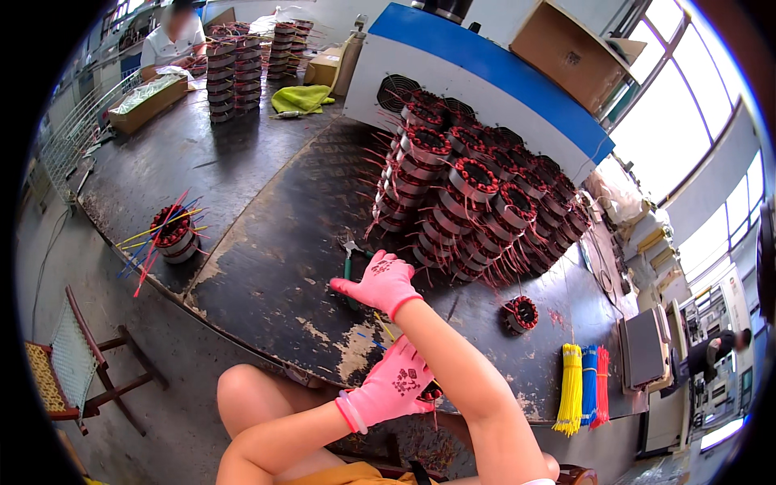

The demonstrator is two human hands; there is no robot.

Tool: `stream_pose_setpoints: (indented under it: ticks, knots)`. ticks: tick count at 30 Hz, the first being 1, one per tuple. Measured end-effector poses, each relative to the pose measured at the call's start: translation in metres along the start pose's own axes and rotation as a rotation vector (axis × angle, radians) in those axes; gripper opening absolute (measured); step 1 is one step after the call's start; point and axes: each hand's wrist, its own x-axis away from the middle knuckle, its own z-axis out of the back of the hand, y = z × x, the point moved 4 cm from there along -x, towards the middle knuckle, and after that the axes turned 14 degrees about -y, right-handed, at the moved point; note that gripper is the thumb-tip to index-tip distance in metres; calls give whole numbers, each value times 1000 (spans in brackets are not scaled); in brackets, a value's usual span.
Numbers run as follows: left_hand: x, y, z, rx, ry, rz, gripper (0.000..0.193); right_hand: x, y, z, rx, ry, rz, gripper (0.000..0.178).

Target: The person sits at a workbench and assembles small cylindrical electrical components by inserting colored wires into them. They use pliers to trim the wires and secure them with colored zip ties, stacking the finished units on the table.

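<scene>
R hand (381, 283) in a pink knit glove is reaching fwd across the dark worn metal desk (267, 242), palm down, fingers (347, 284) curling over the green-handled pliers (349, 260) lying on the desk; can't tell if they're actually gripping it yet. L hand (394, 386), also pink-gloved, is sitting lower, near the desk's front edge, fingers clenched around a small round motor stator w/ red copper windings (430, 394), mostly hidden under the glove. The forearms are crossing each other.

Just beyond the pliers, a big heap of stacked copper-wound stators (477, 198) is leaning against a white and blue machine cabinet (485, 73). One single stator (520, 313) is lying apart, to the right of the R hand. Another stator w/ coloured wire sleeves sticking out (173, 233) is sitting well to the left. Bundles of yellow, blue and red sleeving (584, 392) are hanging off the desk edge at right. Another person in a white shirt (174, 40) is working at the far end.
</scene>
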Motion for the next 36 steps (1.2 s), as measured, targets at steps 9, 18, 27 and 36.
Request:
stream_pose_setpoints:
  ticks: [9,18,27,36]
  knots:
    - [4,-9,1,103,14,-11,87,8,37,18,-543,-22,290,65]
    - [-4,-26,9,119,11,-34,92,174,195,-117,-2066,-378,610,58]
    - [-17,-26,29,53,-104,-57,92,227,206,-200,-1942,-590,465,54]
    - [-24,-31,32,83,-159,-33,92,212,201,-203,-1834,-624,486,58]
